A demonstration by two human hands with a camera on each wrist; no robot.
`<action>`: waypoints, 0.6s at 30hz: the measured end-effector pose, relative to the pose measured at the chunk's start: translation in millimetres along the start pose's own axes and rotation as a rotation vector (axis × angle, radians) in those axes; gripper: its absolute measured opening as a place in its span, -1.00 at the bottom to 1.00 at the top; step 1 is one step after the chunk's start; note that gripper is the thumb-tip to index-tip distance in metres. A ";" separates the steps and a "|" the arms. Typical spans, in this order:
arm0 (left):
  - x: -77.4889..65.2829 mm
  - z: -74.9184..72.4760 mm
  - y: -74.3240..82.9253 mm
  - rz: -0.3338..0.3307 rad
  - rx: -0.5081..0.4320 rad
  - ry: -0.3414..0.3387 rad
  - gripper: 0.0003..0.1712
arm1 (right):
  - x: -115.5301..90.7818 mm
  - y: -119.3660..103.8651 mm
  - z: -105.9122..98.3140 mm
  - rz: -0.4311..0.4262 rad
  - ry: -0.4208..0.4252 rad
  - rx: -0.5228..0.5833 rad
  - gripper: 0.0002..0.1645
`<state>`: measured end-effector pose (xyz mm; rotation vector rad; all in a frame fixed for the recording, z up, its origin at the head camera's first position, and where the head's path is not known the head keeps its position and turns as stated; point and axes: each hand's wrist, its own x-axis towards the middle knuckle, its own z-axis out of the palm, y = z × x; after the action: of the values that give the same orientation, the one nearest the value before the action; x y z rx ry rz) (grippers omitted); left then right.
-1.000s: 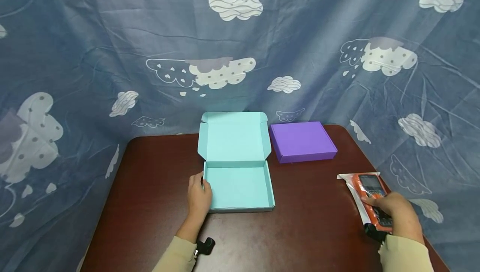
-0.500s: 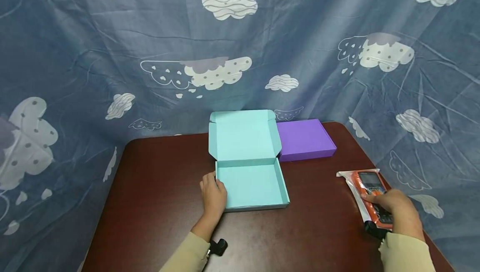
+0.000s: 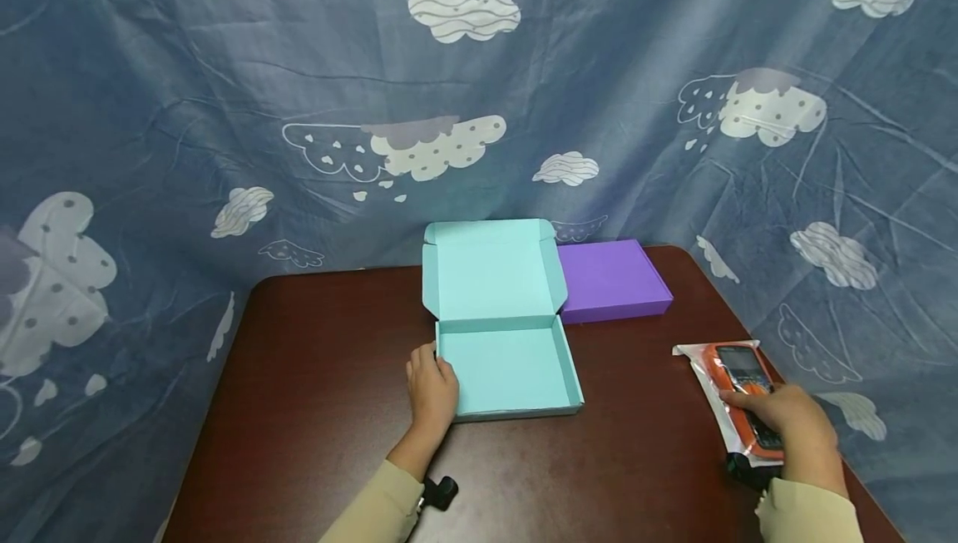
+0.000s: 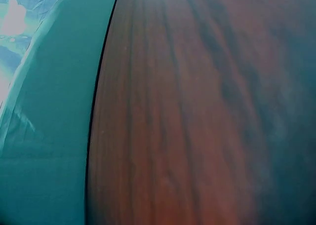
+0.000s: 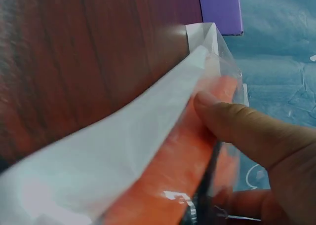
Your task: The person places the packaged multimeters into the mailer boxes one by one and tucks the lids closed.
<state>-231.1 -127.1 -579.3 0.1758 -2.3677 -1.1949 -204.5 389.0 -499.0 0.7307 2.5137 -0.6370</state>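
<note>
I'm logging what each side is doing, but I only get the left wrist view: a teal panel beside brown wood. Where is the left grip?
Observer: In the head view, the left grip holds the left wall of a turquoise box.

Operator: Thanks. Is that box's lid up or down?

Observer: Up; the lid stands open at the far side.

Operator: And the right grip?

Observer: The right grip is at the table's right side, its thumb lying over an orange device in a clear and white wrapper.
</note>
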 end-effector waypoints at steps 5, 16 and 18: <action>-2.0 -0.2 -0.2 -0.002 -0.009 -0.020 -0.70 | 1.4 7.7 9.0 0.010 0.074 -0.039 0.37; -2.4 0.3 -1.0 -0.013 -0.010 -0.010 -0.69 | 3.2 8.7 21.5 -0.024 0.258 -0.043 0.22; -2.0 0.2 -1.2 -0.014 -0.008 -0.009 -0.69 | 4.8 8.1 22.7 -0.027 0.277 -0.048 0.20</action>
<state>-229.6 -127.0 -581.1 0.1847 -2.3724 -1.2134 -197.1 384.8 -522.0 0.8173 2.7843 -0.5130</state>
